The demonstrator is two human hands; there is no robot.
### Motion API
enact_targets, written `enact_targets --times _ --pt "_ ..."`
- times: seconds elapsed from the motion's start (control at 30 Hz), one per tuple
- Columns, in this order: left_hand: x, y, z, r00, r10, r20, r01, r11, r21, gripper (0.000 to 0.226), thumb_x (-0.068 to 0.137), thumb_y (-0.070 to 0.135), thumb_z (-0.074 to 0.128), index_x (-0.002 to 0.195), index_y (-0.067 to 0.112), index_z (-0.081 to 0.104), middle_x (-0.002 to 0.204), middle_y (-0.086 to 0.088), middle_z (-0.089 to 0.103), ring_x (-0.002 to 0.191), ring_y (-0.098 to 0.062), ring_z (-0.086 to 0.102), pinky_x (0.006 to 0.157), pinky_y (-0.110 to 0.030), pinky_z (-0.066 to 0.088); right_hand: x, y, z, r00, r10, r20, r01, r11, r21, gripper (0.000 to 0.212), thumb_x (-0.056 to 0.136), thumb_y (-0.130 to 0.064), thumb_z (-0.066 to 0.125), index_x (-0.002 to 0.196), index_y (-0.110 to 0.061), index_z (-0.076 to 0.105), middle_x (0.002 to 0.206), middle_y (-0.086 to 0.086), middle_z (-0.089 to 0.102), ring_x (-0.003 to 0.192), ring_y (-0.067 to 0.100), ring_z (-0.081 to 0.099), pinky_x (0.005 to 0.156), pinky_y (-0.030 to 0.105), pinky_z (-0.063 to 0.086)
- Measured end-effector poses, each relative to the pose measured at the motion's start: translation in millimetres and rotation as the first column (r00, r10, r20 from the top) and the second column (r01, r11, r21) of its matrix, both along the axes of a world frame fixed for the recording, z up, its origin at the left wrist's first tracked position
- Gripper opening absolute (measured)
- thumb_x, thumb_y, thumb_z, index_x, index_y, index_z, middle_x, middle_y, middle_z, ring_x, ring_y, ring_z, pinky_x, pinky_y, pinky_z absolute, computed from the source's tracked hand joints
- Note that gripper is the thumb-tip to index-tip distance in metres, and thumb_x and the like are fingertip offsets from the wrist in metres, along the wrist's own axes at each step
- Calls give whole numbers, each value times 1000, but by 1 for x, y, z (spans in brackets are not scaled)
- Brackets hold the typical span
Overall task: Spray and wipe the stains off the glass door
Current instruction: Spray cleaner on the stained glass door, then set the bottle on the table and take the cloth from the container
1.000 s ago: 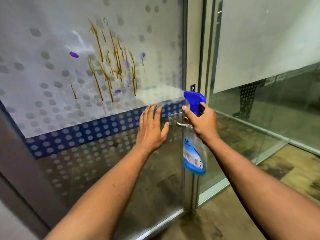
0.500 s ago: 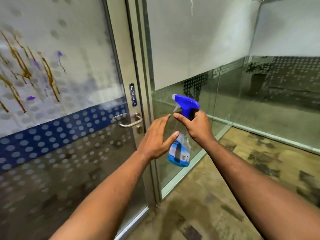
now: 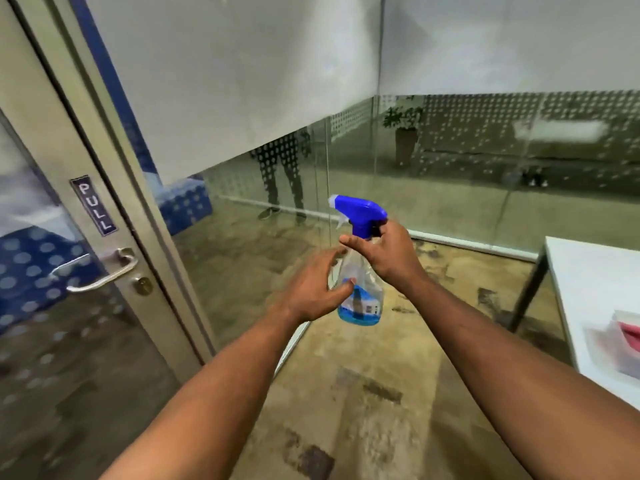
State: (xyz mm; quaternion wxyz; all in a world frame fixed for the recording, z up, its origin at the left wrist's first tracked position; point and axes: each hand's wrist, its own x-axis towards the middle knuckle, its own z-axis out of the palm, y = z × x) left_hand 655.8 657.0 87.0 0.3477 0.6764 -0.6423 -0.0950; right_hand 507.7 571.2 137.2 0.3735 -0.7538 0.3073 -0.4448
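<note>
A clear spray bottle point(image 3: 362, 294) with a blue trigger head and blue label hangs in front of me. My right hand point(image 3: 384, 256) grips its neck just below the trigger. My left hand point(image 3: 313, 292) reaches to the bottle's body, thumb touching the label, fingers spread and blurred at its left side. The glass door point(image 3: 45, 244) with its blue dotted band, metal handle point(image 3: 97, 271) and PULL sign stands at the far left. The stained part of the glass is out of view.
A white table point(image 3: 588, 271) with a dark leg stands at the right edge, with a pink-and-white thing point(image 3: 627, 341) lying on it. Glass partition walls point(image 3: 450, 174) run behind the bottle. A potted plant and a person's legs show through the glass. Mottled floor below.
The view has swung right, away from the stained glass, bringing the table into sight. My left hand left the door and came to the bottle's body. My right hand kept the bottle.
</note>
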Motion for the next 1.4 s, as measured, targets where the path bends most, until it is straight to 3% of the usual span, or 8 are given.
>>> enact_targets --times 0.33,0.5,0.7,0.8,0.9,1.03,1.23,1.4 --pt "-96 -145 -17 926 -351 -141 365 926 92 54 83 41 56 134 27 49 119 7 63 103 -13 64 89 -42 58 -107 -99 -26 953 -304 -10 304 951 59 56 70 -46 84 113 -21 59 101 0 67 90 14 62 76 26 51" --pt "-138 -224 -22 851 -504 -148 521 844 124 49 90 38 59 135 24 48 121 1 65 104 -17 64 91 -44 57 -151 -144 -31 895 -447 -12 447 893 57 61 74 -41 82 124 -16 58 104 0 66 92 12 60 74 12 46" --pt "-185 -308 -25 720 -687 -99 694 710 116 45 97 29 61 138 20 46 123 0 63 103 -17 62 91 -42 56 -196 -189 -31 762 -647 -35 648 760 57 50 77 -38 82 116 -19 59 93 -10 63 83 -3 58 66 2 42" --pt "-212 -338 -25 659 -749 -66 752 653 90 48 96 28 61 140 20 44 125 -3 64 107 -21 63 93 -41 55 -221 -200 -31 719 -692 -62 695 716 63 32 80 -34 80 102 -29 56 84 -15 61 75 -5 58 67 6 44" --pt "-248 -369 -28 588 -806 -69 807 578 125 43 96 32 58 136 27 44 129 0 63 112 -19 63 95 -39 55 -252 -212 -36 681 -718 -143 732 674 99 38 82 -37 77 111 -28 54 98 -10 64 88 3 61 81 18 48" --pt "-299 -404 -35 548 -832 -85 832 531 162 51 99 35 56 146 23 39 139 0 59 121 -20 60 102 -40 53 -295 -224 -45 653 -726 -215 756 641 131 41 87 -40 72 121 -27 53 109 -13 61 95 5 60 77 10 42" --pt "-379 -445 -45 444 -893 -72 888 427 172 56 99 43 54 149 28 34 145 4 55 127 -18 57 106 -43 51 -363 -251 -54 519 -810 -273 852 515 94 40 90 -38 69 123 -22 55 110 -12 58 97 9 56 72 7 37" --pt "-443 -473 -51 406 -912 -62 903 390 179 57 98 41 58 149 29 37 141 3 57 123 -17 57 105 -40 51 -420 -270 -62 386 -864 -323 922 378 90 50 89 -41 68 129 -15 56 128 3 64 107 21 63 87 25 44"
